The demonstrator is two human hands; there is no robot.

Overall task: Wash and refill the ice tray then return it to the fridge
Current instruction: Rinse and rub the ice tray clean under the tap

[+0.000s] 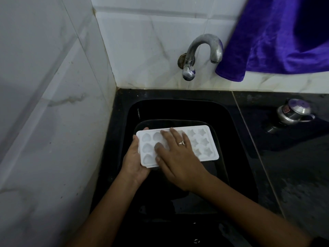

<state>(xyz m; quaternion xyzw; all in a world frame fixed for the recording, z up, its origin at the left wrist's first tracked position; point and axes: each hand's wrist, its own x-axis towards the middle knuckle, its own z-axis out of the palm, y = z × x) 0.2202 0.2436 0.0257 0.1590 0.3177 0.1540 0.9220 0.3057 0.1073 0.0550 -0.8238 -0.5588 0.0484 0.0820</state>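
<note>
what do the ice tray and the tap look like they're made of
The ice tray looks like white plastic, matte and slightly translucent, with moulded heart and star cells. The tap is metal, probably chromed or steel, its shine dulled and blotchy.

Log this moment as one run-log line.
stage: washing; left hand: holds ice tray end; right hand: flat on tray; tap: no flow; place: over sink

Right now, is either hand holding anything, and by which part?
The left hand grips the white ice tray by its left short end. The right hand holds nothing: its straight fingers lie flat on the tray's top.
</note>
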